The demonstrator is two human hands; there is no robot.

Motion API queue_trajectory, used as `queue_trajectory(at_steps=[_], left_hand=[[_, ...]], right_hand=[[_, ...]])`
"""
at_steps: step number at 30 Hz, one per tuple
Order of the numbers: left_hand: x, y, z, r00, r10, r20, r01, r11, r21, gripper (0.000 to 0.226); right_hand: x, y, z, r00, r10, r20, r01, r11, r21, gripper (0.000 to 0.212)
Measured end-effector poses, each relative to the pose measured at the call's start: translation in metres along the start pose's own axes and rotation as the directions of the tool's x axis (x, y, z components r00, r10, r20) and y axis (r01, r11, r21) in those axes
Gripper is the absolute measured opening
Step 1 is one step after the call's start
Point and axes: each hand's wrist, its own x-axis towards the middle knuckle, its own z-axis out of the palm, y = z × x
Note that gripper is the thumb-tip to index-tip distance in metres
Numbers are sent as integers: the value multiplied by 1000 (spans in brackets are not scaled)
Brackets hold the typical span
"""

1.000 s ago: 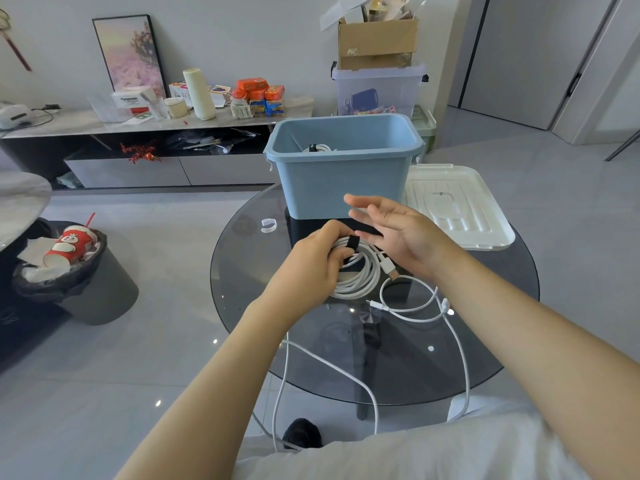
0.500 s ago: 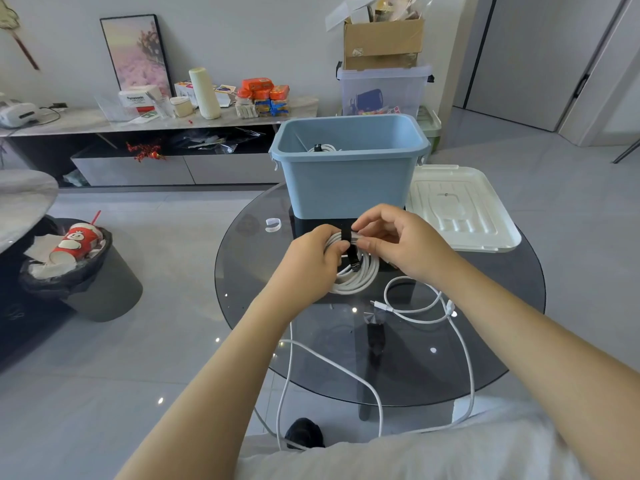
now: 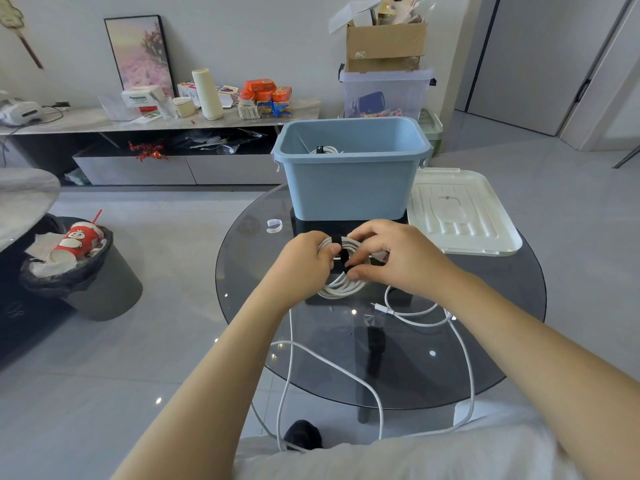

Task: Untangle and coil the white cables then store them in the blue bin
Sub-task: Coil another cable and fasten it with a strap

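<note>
Hands: left hand (image 3: 304,263) grips coiled white cable (image 3: 341,284); right hand (image 3: 394,258) pinches its black strap (image 3: 343,258).
Bin: blue bin (image 3: 349,188) just behind, on worktop (image 3: 502,306).

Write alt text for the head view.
Left hand and right hand fasten a black strap round a coiled white cable above a glass table, before a blue bin.

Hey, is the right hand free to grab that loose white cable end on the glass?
Probably not yet: the right hand pinches the black strap on the coiled cable that the left hand grips. The loose cable end lies unobstructed just below it.
</note>
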Motion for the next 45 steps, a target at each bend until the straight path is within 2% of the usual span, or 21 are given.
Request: queue_trajectory(at_steps=[3, 7, 11, 14, 18, 21, 25, 29, 39, 45], left_hand=[[-1, 0, -1, 1000, 6, -5, -6, 1000, -30, 36], [-4, -2, -2, 999, 33, 32, -29, 990, -137, 31], [-5, 2, 3, 997, 6, 80, 23, 934, -356, 24], [-5, 4, 1, 992, -7, 124, 65, 876, -477, 23], [-7, 8, -1, 979, 91, 181, -7, 908, -418, 31], [-7, 7, 0, 974, 138, 178, -79, 949, -305, 31], [-7, 6, 0, 965, 188, 183, -156, 972, -175, 30], [-9, 12, 2, 960, 221, 172, -216, 975, -47, 35], [-9, 16, 7, 953, 280, 118, -289, 955, 65, 32], [-9, 13, 8, 911, 412, -11, -407, 903, 137, 10]], right_hand=[[-1, -1, 3, 997, -30, -74, 30, 1000, 4, 6], [-2, -7, 1, 979, -57, -197, 87, 985, 147, 11], [-3, -13, 0, 972, -34, -233, 89, 969, 231, 7], [-5, -17, 1, 951, -49, -306, 124, 965, 230, 4], [-4, -18, 0, 921, 22, -388, 103, 949, 297, 10], [-4, -17, -2, 925, 127, -358, 18, 926, 377, 21], [-3, -18, -3, 927, 226, -300, -71, 890, 451, 17], [-2, -16, -2, 897, 310, -316, -131, 868, 479, 10], [-1, -16, 3, 847, 312, -430, -150, 917, 370, 8], [0, -14, 0, 868, 399, -296, -194, 821, 537, 9]])
